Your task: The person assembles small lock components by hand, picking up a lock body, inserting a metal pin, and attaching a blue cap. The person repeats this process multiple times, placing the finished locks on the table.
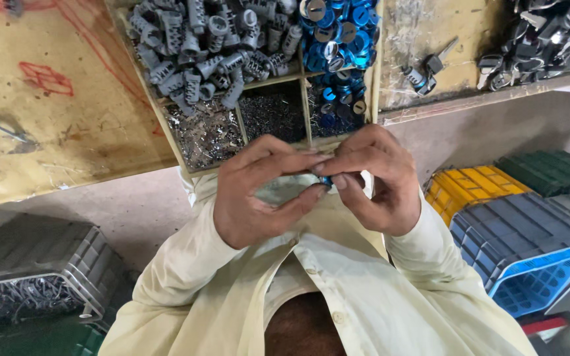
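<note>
My left hand and my right hand meet close to my chest, fingertips pinched together on a small blue round part. Most of the part is hidden by the fingers. Just beyond the hands a wooden tray with compartments sits on the workbench. It holds several grey lock cylinders, blue round caps, tiny dark pins and small shiny metal bits.
The worn yellow bench top stretches left. Several black-headed keys lie at the upper right, and two lie loose. Stacked yellow, green and blue crates stand right; a grey crate of metal parts stands left.
</note>
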